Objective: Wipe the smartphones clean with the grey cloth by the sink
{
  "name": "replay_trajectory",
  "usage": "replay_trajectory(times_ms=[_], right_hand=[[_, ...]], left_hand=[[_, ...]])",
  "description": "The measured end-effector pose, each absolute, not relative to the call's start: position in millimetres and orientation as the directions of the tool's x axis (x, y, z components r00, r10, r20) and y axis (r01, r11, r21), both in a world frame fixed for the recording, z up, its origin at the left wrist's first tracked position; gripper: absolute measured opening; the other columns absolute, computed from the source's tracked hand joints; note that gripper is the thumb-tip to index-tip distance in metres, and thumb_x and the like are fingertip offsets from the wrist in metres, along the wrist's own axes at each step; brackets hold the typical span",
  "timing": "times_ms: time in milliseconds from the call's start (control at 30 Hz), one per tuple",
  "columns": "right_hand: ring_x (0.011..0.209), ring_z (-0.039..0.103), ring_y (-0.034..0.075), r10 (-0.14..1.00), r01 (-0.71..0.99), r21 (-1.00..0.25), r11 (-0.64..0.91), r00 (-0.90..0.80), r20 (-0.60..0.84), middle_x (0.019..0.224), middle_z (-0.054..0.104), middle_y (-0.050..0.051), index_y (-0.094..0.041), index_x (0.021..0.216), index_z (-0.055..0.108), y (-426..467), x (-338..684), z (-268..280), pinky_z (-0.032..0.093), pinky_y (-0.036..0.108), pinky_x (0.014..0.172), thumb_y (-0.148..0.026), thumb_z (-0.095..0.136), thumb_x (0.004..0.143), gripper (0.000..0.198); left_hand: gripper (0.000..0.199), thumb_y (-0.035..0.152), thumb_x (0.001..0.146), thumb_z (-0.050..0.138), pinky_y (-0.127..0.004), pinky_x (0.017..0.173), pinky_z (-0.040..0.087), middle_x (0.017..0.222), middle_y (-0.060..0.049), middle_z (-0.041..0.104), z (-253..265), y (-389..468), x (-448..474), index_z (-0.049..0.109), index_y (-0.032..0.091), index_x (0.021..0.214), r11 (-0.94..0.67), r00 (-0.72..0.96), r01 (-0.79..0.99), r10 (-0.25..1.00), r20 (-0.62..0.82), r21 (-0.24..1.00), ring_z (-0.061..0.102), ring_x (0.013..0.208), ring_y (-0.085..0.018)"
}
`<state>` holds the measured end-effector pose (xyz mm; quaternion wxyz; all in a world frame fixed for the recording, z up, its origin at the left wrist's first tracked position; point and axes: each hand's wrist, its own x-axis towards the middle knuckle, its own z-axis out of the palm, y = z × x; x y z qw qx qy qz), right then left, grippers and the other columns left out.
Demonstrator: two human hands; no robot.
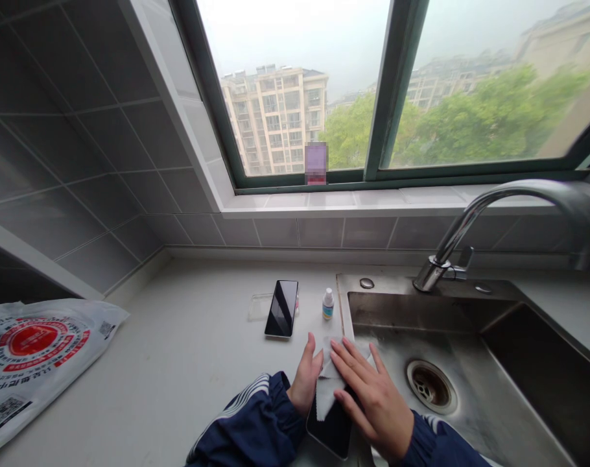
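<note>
My left hand (305, 379) supports a dark-screened phone (329, 425) along its left edge, thumb raised; the fingers behind the phone are hidden. Over that screen lies a light grey cloth (327, 397) with zigzag edges. My right hand (370, 392) presses on the cloth from above, its fingers stretched out and spread, covering part of cloth and phone. Beyond my hands stands a small white-capped bottle (328, 305) with a blue and yellow label. To its left a second black phone (282, 309) rests face up, partly over a clear phone case (259, 307).
A stainless steel sink (373, 324) with a round drain (431, 387) is at the right, under a chrome faucet (450, 240). A white plastic bag (42, 363) with red print lies on the counter (178, 363) at the left. Behind is a window with a tiled sill (295, 202).
</note>
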<state>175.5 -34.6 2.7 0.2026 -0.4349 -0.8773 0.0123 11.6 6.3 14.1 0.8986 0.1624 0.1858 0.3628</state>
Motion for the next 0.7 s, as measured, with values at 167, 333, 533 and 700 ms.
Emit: replay_trajectory(times_ms=[167,333,533,700], right_hand=[[0.143,0.02,0.03,0.751,0.735,-0.199,0.648,-0.573,0.328,0.154,0.025,0.008,-0.017,0.152,0.022,-38.7,171.1,4.4,0.009,0.058,0.115,-0.036,0.045,0.096,0.063],[0.144,0.019,0.029,0.722,0.711,-0.177,0.68,-0.609,0.327,0.154,0.024,0.007,-0.016,0.151,0.025,-40.8,167.9,6.2,0.002,0.055,0.116,-0.037,0.045,0.096,0.062],[0.143,0.02,0.029,0.797,0.786,-0.209,0.582,-0.5,0.339,0.155,0.023,0.008,-0.019,0.153,0.014,-36.0,171.2,1.0,0.018,0.058,0.113,-0.033,0.042,0.098,0.063],[0.144,0.017,0.031,0.756,0.743,-0.181,0.644,-0.583,0.296,0.155,0.02,0.007,-0.018,0.153,0.017,-40.0,168.5,4.7,0.01,0.061,0.114,-0.039,0.042,0.098,0.064]], left_hand=[[0.072,0.062,0.09,0.033,-0.039,0.116,0.022,0.124,-0.016,0.063,14.2,7.1,12.9,0.051,0.008,0.133,0.657,0.649,-0.616,0.736,-0.194,0.433,0.049,0.128,-0.026],[0.075,0.066,0.087,0.035,-0.039,0.116,0.023,0.123,-0.017,0.063,13.8,8.1,14.4,0.053,0.007,0.131,0.682,0.674,-0.611,0.714,-0.188,0.402,0.05,0.127,-0.028],[0.076,0.065,0.088,0.033,-0.038,0.117,0.02,0.127,-0.017,0.061,11.4,6.8,10.9,0.049,0.007,0.134,0.687,0.682,-0.59,0.705,-0.193,0.425,0.048,0.129,-0.026],[0.074,0.063,0.089,0.033,-0.04,0.117,0.02,0.126,-0.017,0.062,11.5,7.0,12.1,0.047,0.007,0.136,0.679,0.652,-0.606,0.722,-0.23,0.414,0.048,0.129,-0.027]])
